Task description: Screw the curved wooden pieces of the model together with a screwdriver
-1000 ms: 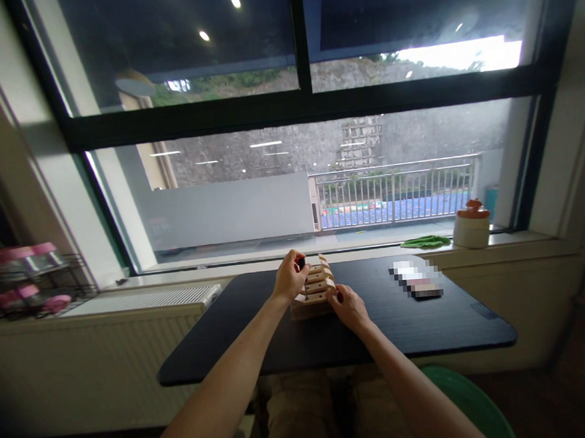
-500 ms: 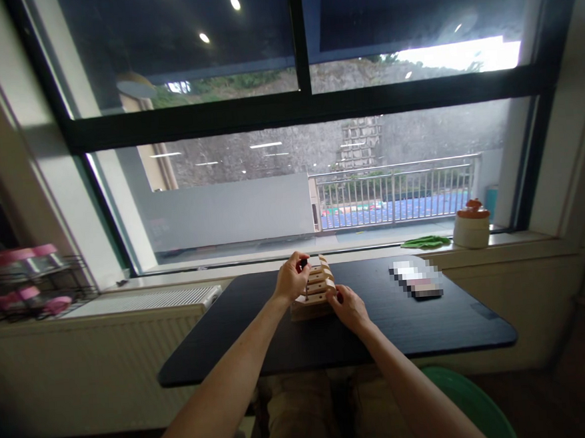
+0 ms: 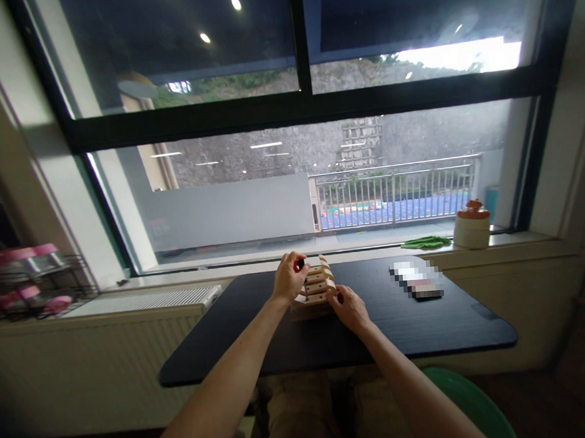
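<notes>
A small slatted wooden piece with dark holes in its slats stands near the middle of the dark table. Above its left side, my left hand is closed on a screwdriver with a black and red handle. A thin shaft seems to run down from it to the slats; its tip is too small to make out. My right hand grips the near right end of the wooden piece, thumb and fingers against its edge. Part of the wood's left side is hidden behind my left hand.
The black table has rounded corners. A blurred-out flat object lies on its right. On the sill are a green cloth and a jar with an orange lid. A radiator and a wire rack stand left.
My left hand has turned slightly around the handle, moving a little left, and more of the handle shows. My right hand and the wooden piece stay in place.
</notes>
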Demonstrator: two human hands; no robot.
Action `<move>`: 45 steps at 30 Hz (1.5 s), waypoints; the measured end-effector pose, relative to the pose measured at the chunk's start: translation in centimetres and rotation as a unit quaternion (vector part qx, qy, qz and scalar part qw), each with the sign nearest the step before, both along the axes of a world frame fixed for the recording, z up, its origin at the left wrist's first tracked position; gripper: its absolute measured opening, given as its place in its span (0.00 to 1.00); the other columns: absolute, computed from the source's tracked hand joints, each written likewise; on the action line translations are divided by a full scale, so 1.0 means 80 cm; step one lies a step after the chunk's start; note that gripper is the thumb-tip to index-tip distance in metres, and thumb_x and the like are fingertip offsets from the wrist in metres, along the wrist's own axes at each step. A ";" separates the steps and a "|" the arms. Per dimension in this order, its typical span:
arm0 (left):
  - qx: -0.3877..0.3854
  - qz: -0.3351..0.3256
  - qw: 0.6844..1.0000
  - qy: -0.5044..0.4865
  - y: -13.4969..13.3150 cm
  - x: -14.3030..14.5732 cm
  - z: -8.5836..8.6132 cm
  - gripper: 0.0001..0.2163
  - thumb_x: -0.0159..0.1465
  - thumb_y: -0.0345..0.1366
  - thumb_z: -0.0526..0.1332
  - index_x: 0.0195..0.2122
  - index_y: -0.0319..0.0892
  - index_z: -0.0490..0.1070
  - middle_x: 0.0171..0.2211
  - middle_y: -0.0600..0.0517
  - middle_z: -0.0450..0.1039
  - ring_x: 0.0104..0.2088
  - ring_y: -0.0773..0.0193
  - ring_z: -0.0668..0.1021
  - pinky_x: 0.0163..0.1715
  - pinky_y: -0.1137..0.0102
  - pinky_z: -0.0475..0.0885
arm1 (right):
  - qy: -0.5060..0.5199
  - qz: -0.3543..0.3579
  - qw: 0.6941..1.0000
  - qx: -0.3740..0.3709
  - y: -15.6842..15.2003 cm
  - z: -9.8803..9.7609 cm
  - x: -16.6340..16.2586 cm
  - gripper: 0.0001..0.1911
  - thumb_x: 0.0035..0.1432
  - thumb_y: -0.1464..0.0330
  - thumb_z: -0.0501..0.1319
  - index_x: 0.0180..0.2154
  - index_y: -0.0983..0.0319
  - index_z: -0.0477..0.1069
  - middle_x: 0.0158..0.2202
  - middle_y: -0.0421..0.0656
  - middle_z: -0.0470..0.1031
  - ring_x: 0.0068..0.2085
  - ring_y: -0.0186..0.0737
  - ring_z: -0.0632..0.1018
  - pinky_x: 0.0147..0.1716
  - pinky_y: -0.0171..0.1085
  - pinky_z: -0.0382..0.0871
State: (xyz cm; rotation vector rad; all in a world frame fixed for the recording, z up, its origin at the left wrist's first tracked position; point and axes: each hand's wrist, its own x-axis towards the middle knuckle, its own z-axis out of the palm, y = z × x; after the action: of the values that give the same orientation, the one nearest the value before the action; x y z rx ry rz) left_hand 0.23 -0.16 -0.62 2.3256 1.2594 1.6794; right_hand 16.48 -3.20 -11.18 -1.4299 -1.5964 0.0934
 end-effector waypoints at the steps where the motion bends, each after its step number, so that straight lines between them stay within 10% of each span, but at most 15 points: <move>1: -0.001 0.004 1.000 0.000 0.001 0.000 0.000 0.06 0.54 0.34 0.59 0.34 0.43 0.68 0.28 0.55 0.64 0.24 0.72 0.66 0.27 0.75 0.65 | 0.000 0.000 1.000 0.001 0.000 0.000 0.000 0.17 0.56 0.55 0.50 0.36 0.58 0.69 0.29 0.39 0.69 0.30 0.33 0.69 0.30 0.31 0.58; 24: -0.082 -0.106 0.988 -0.072 0.010 -0.009 -0.009 0.13 0.57 0.39 0.56 0.42 0.40 0.71 0.33 0.50 0.75 0.31 0.66 0.75 0.33 0.72 0.71 | 0.005 0.000 1.000 0.001 -0.001 0.001 0.000 0.16 0.56 0.55 0.51 0.34 0.59 0.68 0.30 0.39 0.69 0.30 0.33 0.69 0.30 0.31 0.58; 45: -0.013 -0.025 1.000 0.002 0.007 -0.006 -0.003 0.11 0.56 0.34 0.57 0.40 0.44 0.73 0.30 0.52 0.68 0.26 0.70 0.70 0.29 0.74 0.69 | 0.005 0.000 1.000 0.000 -0.001 0.001 0.000 0.16 0.56 0.55 0.50 0.35 0.58 0.68 0.29 0.39 0.68 0.29 0.33 0.69 0.29 0.31 0.58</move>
State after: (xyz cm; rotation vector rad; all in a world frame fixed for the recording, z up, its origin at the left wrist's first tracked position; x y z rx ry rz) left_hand -0.24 0.44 -0.86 2.3277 1.2049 1.6345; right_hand 16.48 -3.27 -11.11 -1.4274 -1.5897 0.1011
